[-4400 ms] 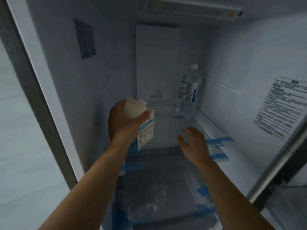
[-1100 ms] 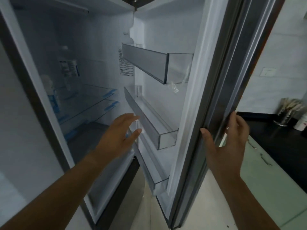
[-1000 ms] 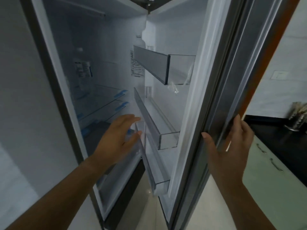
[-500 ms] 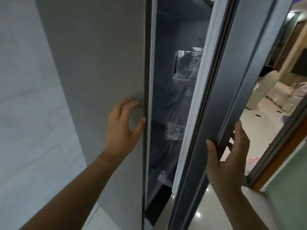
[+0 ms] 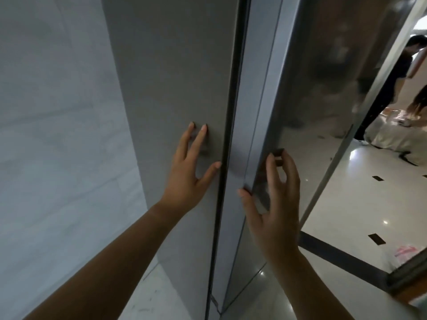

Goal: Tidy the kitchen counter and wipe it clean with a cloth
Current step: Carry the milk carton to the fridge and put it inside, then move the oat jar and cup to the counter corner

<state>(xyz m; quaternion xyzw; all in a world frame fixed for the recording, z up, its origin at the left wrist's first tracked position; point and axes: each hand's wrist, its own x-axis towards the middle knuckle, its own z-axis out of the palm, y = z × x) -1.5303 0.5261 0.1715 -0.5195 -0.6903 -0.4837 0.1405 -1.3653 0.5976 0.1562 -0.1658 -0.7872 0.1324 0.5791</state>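
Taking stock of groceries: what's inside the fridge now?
Nothing inside shows. The door, its edge held by the right hand, is shut or nearly shut, leaving only a dark seam beside the left hand. Any contents are hidden behind it.

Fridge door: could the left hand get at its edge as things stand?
Likely yes. The left hand lies flat on the fridge side panel, thumb beside the seam, nothing between it and the fridge door. The right hand grips that edge.
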